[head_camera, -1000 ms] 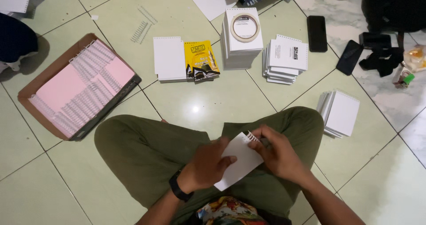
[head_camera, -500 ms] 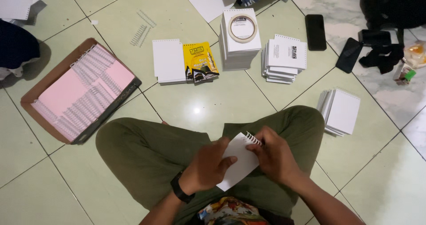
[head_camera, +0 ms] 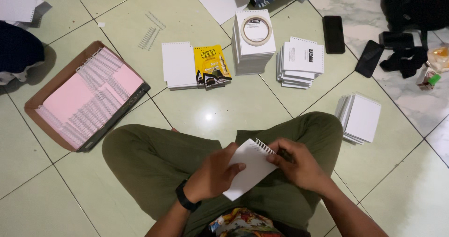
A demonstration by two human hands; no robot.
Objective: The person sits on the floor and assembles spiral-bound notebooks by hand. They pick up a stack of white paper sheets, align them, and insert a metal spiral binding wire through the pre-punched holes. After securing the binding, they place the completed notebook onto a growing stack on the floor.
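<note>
Left hand grips the white notepad over the lap; right hand, at three o'clock, pinches its spiral binding. Bare floor lies at twelve.

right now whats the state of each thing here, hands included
left hand: gripping the white notepad
right hand: fingers pinching the wire coil
white notepad: held over the lap, tilted
wire coil: threaded along the notepad's top edge
cardboard box: open, with pink sheets and rows of coils inside
tape roll: lying flat on the tallest stack
two phones: screens dark, on the floor
</note>
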